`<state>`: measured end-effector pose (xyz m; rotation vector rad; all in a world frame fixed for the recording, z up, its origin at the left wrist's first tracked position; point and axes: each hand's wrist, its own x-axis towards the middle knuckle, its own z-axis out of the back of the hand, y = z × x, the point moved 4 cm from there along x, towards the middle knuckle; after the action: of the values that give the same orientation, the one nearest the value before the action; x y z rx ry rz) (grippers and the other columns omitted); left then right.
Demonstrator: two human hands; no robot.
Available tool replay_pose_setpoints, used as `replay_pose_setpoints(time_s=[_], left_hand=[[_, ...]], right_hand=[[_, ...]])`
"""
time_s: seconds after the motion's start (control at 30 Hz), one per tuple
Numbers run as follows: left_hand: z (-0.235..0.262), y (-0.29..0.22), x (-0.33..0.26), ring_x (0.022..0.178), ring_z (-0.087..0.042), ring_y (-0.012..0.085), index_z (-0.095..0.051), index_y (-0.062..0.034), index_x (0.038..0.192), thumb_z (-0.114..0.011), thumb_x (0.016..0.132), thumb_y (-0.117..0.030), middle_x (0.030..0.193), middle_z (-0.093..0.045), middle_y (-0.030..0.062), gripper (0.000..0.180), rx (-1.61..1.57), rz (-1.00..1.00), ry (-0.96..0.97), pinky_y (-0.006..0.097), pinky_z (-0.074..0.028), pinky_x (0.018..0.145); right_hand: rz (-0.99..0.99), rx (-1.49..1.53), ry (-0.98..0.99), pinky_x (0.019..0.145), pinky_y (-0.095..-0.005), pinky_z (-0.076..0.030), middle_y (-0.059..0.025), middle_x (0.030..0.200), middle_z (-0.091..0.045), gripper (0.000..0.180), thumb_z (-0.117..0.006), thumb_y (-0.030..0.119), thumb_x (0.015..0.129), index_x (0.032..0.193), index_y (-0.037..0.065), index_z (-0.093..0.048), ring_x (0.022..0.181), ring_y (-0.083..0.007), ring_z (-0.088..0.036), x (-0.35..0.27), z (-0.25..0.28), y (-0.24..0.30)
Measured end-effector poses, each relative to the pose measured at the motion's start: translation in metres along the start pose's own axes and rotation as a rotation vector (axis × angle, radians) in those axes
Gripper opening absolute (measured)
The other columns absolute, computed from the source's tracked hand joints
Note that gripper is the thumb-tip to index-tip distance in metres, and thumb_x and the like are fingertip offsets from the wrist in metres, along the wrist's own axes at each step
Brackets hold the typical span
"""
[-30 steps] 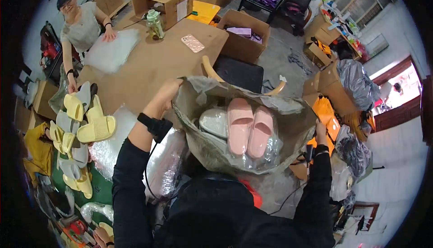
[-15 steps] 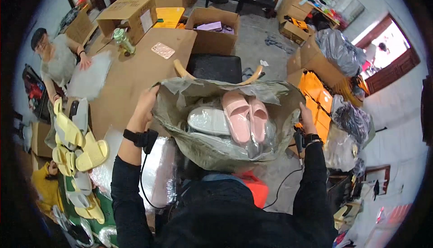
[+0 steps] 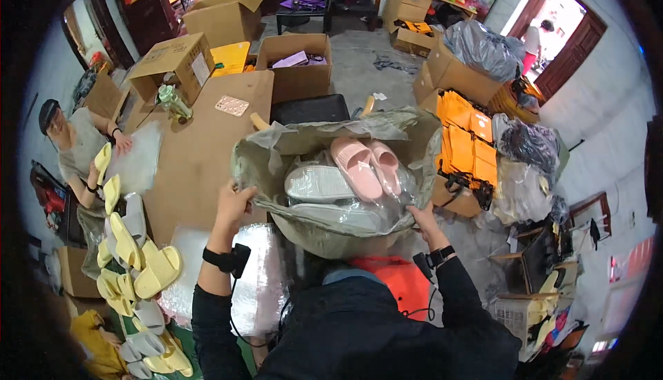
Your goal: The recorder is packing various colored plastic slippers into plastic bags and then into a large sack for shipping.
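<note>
The grey-green sack (image 3: pixel 330 240) is held open, rim clamped in fingers of left hand (image 3: pixel 233 206) and right hand (image 3: pixel 426 221); level support of the pink slippers (image 3: pixel 359 173) is judged required next.

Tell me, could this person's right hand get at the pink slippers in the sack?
Probably yes: the right hand holds the rim of the open sack, close to the pink slippers, which lie uppermost with nothing solid over them. It would likely have to let go first.
</note>
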<state>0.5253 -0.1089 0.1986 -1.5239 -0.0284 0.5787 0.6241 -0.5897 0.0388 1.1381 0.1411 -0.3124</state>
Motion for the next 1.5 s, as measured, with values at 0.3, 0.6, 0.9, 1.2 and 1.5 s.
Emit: replay_pose_setpoints(time_s=[0.3,0.6,0.9,1.2,1.5], left_hand=[[0.014,0.02,-0.055,0.067,-0.052,0.0098,-0.026,-0.0056,0.127,-0.059,0.085,-0.023,0.081,-0.052,0.0052,0.057,-0.203,-0.124,-0.18,0.021,-0.044,0.06],[0.044,0.183,-0.158,0.066,-0.056,0.0152,-0.057,-0.0007,0.095,-0.052,0.085,-0.024,0.067,-0.058,0.0086,0.026,0.18,0.126,-0.031,0.029,-0.045,0.062],[-0.012,0.251,-0.256,0.066,-0.057,0.0197,-0.059,0.0007,0.087,-0.051,0.086,-0.031,0.074,-0.061,0.0125,0.033,-0.084,0.199,-0.065,0.034,-0.044,0.062],[-0.11,0.34,-0.307,0.091,-0.059,0.0351,-0.062,-0.0016,0.095,-0.05,0.082,-0.029,0.096,-0.062,0.0192,0.033,-0.023,0.485,-0.354,0.043,-0.046,0.075],[-0.215,0.463,-0.323,0.11,-0.049,0.038,-0.046,0.0056,0.117,-0.032,0.091,-0.037,0.115,-0.052,0.0264,0.052,-0.719,0.816,-0.721,0.043,-0.037,0.092]], right_hand=[[0.34,0.048,-0.343,0.066,-0.0321,-0.044,-0.014,0.099,-0.055,0.048,-0.057,0.022,0.083,0.12,0.001,-0.036,0.075,-0.02,-0.053,-0.101,-0.013,0.063],[0.526,-0.454,1.382,0.069,-0.0313,-0.046,-0.0125,0.092,-0.062,0.024,-0.054,0.019,0.086,0.106,0.005,-0.056,0.079,-0.0215,-0.06,-0.248,-0.181,0.157],[0.966,-0.673,1.717,0.069,-0.0305,-0.047,-0.0128,0.096,-0.061,0.03,-0.056,0.021,0.085,0.112,0.007,-0.054,0.079,-0.0221,-0.058,-0.335,-0.362,0.146],[1.619,-1.027,1.713,0.101,-0.0584,-0.015,-0.0226,0.142,-0.016,0.064,-0.051,0.04,0.083,0.137,0.014,-0.029,0.13,-0.042,-0.016,-0.394,-0.435,0.04],[1.913,-0.927,1.428,0.103,-0.0589,-0.004,-0.0216,0.144,-0.013,0.066,-0.053,0.04,0.081,0.136,0.011,-0.029,0.132,-0.0424,-0.007,-0.375,-0.435,0.005]])
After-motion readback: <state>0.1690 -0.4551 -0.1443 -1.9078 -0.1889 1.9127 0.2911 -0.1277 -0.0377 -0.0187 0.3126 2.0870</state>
